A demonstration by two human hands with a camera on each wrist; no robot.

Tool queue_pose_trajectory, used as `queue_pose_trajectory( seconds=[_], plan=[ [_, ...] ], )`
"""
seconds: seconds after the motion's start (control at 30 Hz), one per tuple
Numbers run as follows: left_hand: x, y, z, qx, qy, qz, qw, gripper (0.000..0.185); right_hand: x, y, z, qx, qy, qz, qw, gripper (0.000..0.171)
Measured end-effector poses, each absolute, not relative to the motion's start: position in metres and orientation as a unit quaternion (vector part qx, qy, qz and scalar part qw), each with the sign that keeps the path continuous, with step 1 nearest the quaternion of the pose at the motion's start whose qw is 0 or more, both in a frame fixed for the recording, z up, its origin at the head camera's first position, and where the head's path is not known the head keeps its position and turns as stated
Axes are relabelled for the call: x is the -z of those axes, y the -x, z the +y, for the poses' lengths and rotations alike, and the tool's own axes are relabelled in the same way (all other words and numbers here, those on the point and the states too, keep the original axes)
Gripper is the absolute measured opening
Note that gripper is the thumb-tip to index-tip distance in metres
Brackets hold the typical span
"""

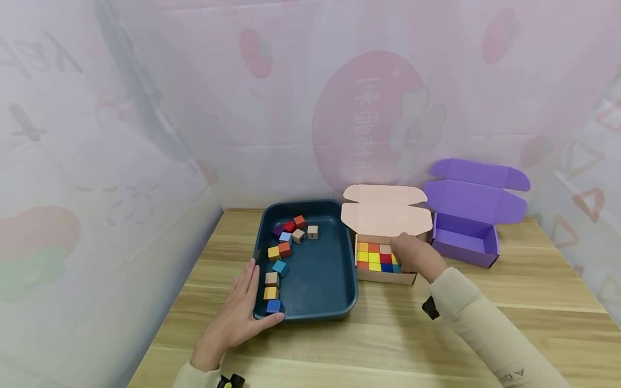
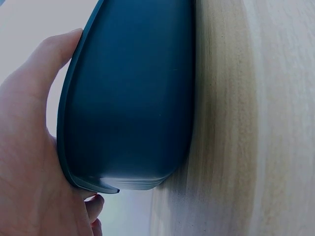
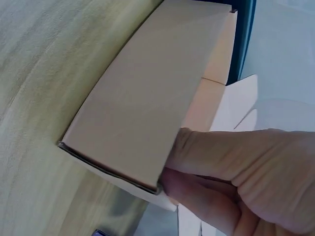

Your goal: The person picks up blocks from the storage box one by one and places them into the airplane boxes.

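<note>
Pale pink printed sheeting closes off the far side and the left, and in front of it I see a light wooden surface (image 1: 388,328). On it sits a dark teal tray (image 1: 320,302), with loose coloured cubes (image 1: 283,245) scattered along its left and far parts. My left hand (image 1: 237,315) lies at the tray's near-left corner, fingers (image 1: 249,283) straight along the left rim and thumb against the near rim; the left wrist view shows the palm flat against the tray's outer wall. It holds nothing closed.

Just right of the tray stands a pink cardboard box (image 1: 385,277), its lid flaps open toward the far side, with a grid of yellow, orange, red and blue cubes (image 1: 373,257) packed inside. My right hand (image 1: 414,256) is at the box's right end, over the cubes there. In the right wrist view the thumb (image 3: 221,152) reaches over the box's wall while fingers curl below it; whether they pinch a cube, I cannot tell.

Further right, an open purple box (image 1: 466,242) stands apart from the pink one.
</note>
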State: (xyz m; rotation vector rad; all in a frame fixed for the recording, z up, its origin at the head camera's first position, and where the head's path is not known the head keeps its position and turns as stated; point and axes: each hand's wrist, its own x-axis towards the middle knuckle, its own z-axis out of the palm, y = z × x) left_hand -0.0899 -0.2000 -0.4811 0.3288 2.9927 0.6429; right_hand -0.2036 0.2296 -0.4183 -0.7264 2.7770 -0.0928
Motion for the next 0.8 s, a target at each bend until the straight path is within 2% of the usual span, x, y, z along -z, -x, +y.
queue_pose_trajectory(
  seconds=[0.1, 0.2, 0.33, 0.4, 0.6, 0.7, 0.8],
  plan=[
    [0.481, 0.090, -0.200, -0.208, -0.104, 0.972, 0.035, 0.127, 0.411, 0.199, 0.229, 0.056, 0.240, 0.957, 0.151, 0.054],
    [0.482, 0.091, -0.200, -0.209, -0.104, 0.972, 0.036, 0.127, 0.401, 0.193, 0.231, 0.093, 0.227, 0.959, 0.143, 0.040],
    [0.482, 0.091, -0.200, -0.210, -0.106, 0.971, 0.034, 0.128, 0.391, 0.185, 0.237, 0.147, 0.202, 0.963, 0.097, 0.012],
    [0.482, 0.091, -0.200, -0.211, -0.105, 0.971, 0.033, 0.128, 0.389, 0.181, 0.242, 0.174, 0.177, 0.965, 0.089, 0.019],
    [0.482, 0.091, -0.199, -0.206, -0.107, 0.972, 0.033, 0.127, 0.393, 0.159, 0.255, 0.195, 0.141, 0.969, 0.057, 0.023],
    [0.481, 0.090, -0.198, -0.205, -0.108, 0.972, 0.033, 0.128, 0.402, 0.149, 0.259, 0.202, 0.130, 0.969, 0.052, 0.032],
    [0.481, 0.089, -0.198, -0.210, -0.108, 0.971, 0.029, 0.127, 0.415, 0.142, 0.261, 0.213, 0.120, 0.968, 0.050, 0.050]
  ],
)
